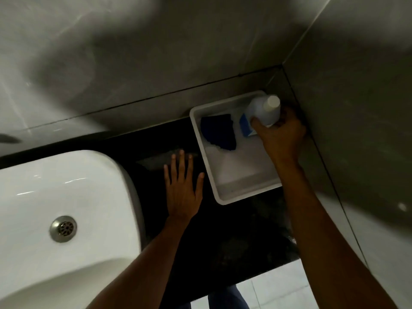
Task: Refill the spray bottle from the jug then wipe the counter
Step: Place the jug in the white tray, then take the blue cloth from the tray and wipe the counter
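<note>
A white plastic jug (264, 110) with a white cap and a blue label stands in the far right corner of a white tray (225, 198). My right hand (282, 133) is wrapped around the jug's body. A dark blue cloth (219, 131) lies crumpled in the tray to the left of the jug. My left hand (182, 186) rests flat, fingers spread, on the black counter (223, 241) just left of the tray. No spray bottle is visible in this view.
A white sink basin (66, 197) with a metal drain (63, 228) fills the left side. Grey tiled walls (200, 52) meet in a corner right behind the tray. The counter's front edge runs at the bottom, with light floor tiles (278, 291) below.
</note>
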The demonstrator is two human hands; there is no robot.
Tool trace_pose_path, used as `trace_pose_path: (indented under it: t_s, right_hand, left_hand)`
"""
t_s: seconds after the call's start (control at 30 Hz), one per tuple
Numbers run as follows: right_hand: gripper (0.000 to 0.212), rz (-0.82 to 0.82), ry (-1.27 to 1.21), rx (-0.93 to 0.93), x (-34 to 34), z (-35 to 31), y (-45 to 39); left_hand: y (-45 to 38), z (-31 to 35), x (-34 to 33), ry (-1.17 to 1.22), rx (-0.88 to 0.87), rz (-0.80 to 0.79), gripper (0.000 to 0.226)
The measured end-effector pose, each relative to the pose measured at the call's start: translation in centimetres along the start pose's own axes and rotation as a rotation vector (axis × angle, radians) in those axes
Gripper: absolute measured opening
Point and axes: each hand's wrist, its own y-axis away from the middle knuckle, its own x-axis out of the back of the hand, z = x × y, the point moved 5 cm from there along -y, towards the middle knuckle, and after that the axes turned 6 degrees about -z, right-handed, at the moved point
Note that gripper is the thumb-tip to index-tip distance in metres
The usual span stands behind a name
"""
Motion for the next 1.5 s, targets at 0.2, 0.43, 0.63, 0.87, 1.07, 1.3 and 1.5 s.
trace_pose_path:
  t_s: [0.2,0.43,0.63,0.87,1.07,1.3,1.5]
  right_hand:
    - [0.088,-0.042,-0.085,0.027,-1.0,0.8,1.1]
    - [0.083,-0.072,-0.226,-0.041,-2.9,2.4,1.3]
    - [0.08,-0.05,-0.175,0.018,-3.9,1.6,-1.2]
    - [0.095,0.033,-0.287,0.027,-3.7,1.9,1.3]
    - [0.061,-0.218,-0.072,0.305,-7.1,1.7,5.5]
    - [0.074,-0.596,0.322,0.56,-14.3,1.5,3.8]
    - [0.054,-0.544,0.133,0.399,-13.8,0.9,3.6]
  left_hand:
    - [0.0,0.1,-0.5,-0.048,0.007,0.031,0.064]
    - [0.0,0.0,-0.5,-0.042,0.003,0.046,0.062]
    - [0.0,0.0,-0.4,-0.029,0.01,0.044,0.062]
    - [0.0,0.1,-0.2,-0.037,0.018,0.032,0.061]
    - [0.0,0.1,-0.3,-0.048,0.014,0.053,0.06]
    - [0.0,0.0,-0.6,-0.035,0.013,0.054,0.058]
    - [0.1,0.3,-0.1,0.005,0.025,0.013,0.059]
